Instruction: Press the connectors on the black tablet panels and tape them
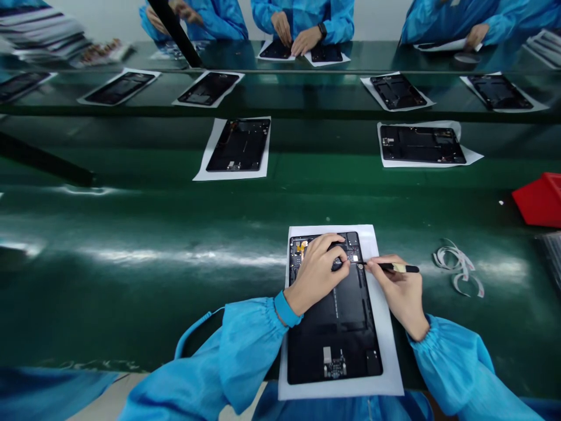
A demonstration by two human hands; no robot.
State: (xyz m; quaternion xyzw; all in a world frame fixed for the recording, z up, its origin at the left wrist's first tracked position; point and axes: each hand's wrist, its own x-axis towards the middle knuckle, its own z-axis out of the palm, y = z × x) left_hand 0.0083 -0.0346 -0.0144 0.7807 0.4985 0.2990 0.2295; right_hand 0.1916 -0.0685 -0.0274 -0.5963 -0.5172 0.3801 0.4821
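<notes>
A black tablet housing (350,316) with its inner parts exposed lies on a white sheet (388,345) in front of me. Over its upper part rests my left hand (318,269), fingers curled and closed; what they hold, if anything, is too small to make out. My right hand (401,286), at the housing's right edge, grips black tweezers (405,268). Their tip points left onto the upper right of the housing, near a small white square (355,258). An orange flex part (301,248) shows at the upper left of the housing.
White curled strips (456,260) lie to the right, with a red bin (541,199) farther back. Two housings on sheets (241,146) (421,144) lie ahead. More stand on a raised shelf (280,93), beyond which other people's hands (307,41) work.
</notes>
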